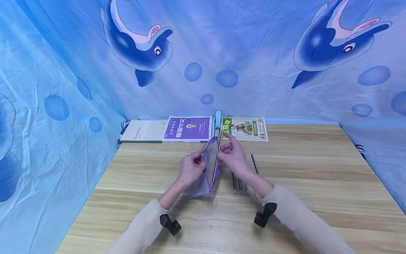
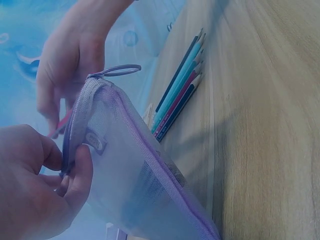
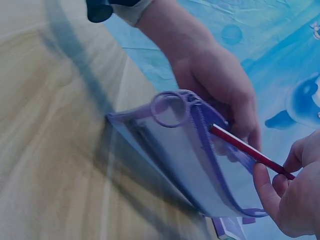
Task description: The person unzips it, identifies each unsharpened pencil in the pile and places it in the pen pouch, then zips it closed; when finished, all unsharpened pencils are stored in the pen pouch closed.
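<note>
A translucent mesh zipper pouch (image 1: 200, 186) with purple edging stands tilted above the table, its mouth spread apart. My left hand (image 1: 191, 167) pinches one side of the mouth between thumb and fingers. A red pencil (image 3: 240, 146) is pinched by my right hand (image 1: 234, 157); its lower end lies within the pouch's mouth, and its upper end points toward the books. The zipper's ring pull (image 3: 170, 109) hangs at the near corner. Several pencils (image 2: 180, 82), dark, light blue and dark red, lie side by side on the table beneath my right forearm.
Along the table's back edge lie a pale notebook (image 1: 144, 130), a purple book (image 1: 188, 129) and a green-and-yellow booklet (image 1: 244, 129). A light blue object (image 1: 217, 120) stands between the latter two. Behind hangs a blue dolphin-print cloth (image 1: 247, 98).
</note>
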